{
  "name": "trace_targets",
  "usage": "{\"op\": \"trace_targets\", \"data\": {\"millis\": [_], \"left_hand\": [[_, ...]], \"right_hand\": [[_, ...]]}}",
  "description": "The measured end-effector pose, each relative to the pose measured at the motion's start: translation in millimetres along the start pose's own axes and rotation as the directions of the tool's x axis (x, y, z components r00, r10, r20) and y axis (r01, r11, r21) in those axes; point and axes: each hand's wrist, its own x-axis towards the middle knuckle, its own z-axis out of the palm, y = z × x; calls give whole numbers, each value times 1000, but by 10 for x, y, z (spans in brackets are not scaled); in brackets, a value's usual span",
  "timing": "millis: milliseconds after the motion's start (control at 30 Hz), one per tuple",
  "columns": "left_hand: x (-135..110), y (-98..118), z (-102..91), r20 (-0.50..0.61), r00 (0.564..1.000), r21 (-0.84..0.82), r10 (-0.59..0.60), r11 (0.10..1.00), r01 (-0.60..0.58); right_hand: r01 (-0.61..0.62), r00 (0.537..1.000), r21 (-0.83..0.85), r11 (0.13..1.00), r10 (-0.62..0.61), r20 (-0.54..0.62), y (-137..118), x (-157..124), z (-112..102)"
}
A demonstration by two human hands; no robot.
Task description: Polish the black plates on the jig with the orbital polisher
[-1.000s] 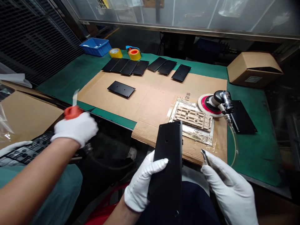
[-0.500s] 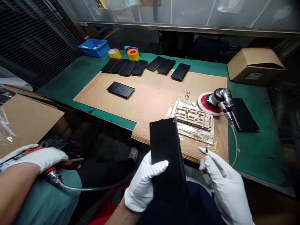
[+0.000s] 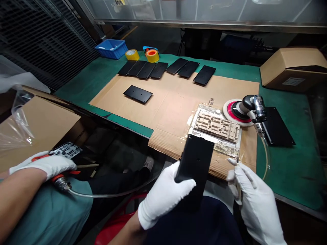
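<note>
Presently, my left hand (image 3: pixel 163 197) has its grip clenched on the near end of the black plate (image 3: pixel 196 158), with the thumb laid across its face. The plate has tipped since half a second ago. It then pointed almost straight away from me; now its far end leans right, over the near edge of the cardboard sheet (image 3: pixel 173 102) and just short of the tan jig (image 3: pixel 217 124). It hangs in the air above my lap and does not rest on the green surface (image 3: pixel 281 163).

My right hand (image 3: pixel 255 197) pinches a thin metal tool (image 3: pixel 237 159), tip upward. It has drifted right and a little farther off, so tool and plate are apart with no contact.

The sander (image 3: pixel 242 109) lies just right of the jig. A row of black plates (image 3: pixel 146 69) lies at the far side, as before.

At the left, a co-worker's hand (image 3: pixel 46 165) was raised a second ago. It now rests low, closed on an orange-handled air tool (image 3: pixel 60 180) with its hose trailing right.
</note>
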Motion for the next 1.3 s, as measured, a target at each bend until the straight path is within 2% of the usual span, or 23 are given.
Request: {"op": "trace_targets", "data": {"millis": [100, 167, 200, 233, 267, 333, 367, 400, 433, 467, 533, 567, 667, 733, 800, 867, 933, 1000, 1067, 1133, 1200, 1233, 1300], "left_hand": [[-56, 53, 1, 66, 997, 274, 48, 960, -65], [-73, 78, -42, 198, 978, 385, 70, 912, -144], [-66, 85, -81, 303, 951, 425, 55, 886, -187], [-48, 88, -129, 421, 907, 452, 22, 862, -231], [-19, 85, -184, 543, 839, 464, -21, 841, -279], [63, 71, -293, 746, 658, 444, -100, 811, -381], [108, 67, -338, 809, 574, 426, -126, 799, -424], [150, 69, -372, 849, 508, 414, -148, 784, -463], [187, 80, -393, 869, 466, 413, -167, 763, -497], [216, 101, -399, 875, 449, 424, -181, 734, -530], [257, 166, -366, 863, 463, 471, -201, 652, -595], [270, 203, -331, 857, 473, 491, -205, 604, -628], [302, 274, -190, 852, 469, 522, -234, 461, -717], [331, 269, -109, 839, 465, 543, -284, 376, -751], [365, 231, -75, 808, 495, 582, -320, 300, -756], [396, 182, -98, 776, 561, 626, -289, 246, -740], [416, 125, -163, 761, 624, 648, -175, 230, -726], [420, 44, -236, 715, 699, 678, 8, 238, -696], [405, -78, -285, 542, 814, 766, 206, 277, -580], [369, -233, -298, 286, 912, 848, 295, 365, -384], [322, -383, -284, 125, 955, 853, 269, 463, -242], [300, -442, -272, 101, 963, 834, 250, 507, -219], [272, -504, -242, 118, 961, 772, 250, 586, -247]], "right_hand": [[53, 997, -4, 999, -53, -65, -18, 54, -108], [121, 987, -9, 993, -121, -108, -53, 92, -185], [154, 981, -10, 988, -154, -118, -69, 110, -219], [180, 977, -12, 984, -180, -116, -76, 126, -250], [192, 976, -19, 981, -193, -101, -72, 138, -276], [184, 982, -58, 981, -186, -38, -25, 140, -316], [165, 986, -85, 983, -165, 7, 14, 124, -332], [138, 989, -112, 984, -132, 60, 58, 94, -344], [105, 989, -132, 986, -90, 120, 99, 48, -354], [72, 981, -143, 987, -44, 188, 133, -13, -358], [15, 940, -141, 990, 34, 339, 161, -166, -348], [-11, 904, -140, 990, 70, 422, 156, -248, -330], [-92, 745, -235, 968, 223, 628, 117, -451, -228], [-106, 677, -321, 941, 304, 670, 126, -509, -150], [-92, 687, -336, 937, 304, 660, 182, -511, -96], [-117, 726, -297, 948, 286, 626, 263, -498, -67], [-206, 769, -235, 950, 306, 561, 336, -516, -42], [-315, 804, -159, 936, 352, 480, 381, -583, 0], [-389, 821, -102, 916, 395, 412, 401, -687, 58], [-407, 834, -85, 909, 409, 370, 412, -795, 105], [-383, 826, -96, 919, 387, 410, 436, -870, 109], [-359, 815, -95, 929, 361, 453, 457, -887, 92], [-300, 803, -66, 952, 290, 521, 515, -877, 28]]}}
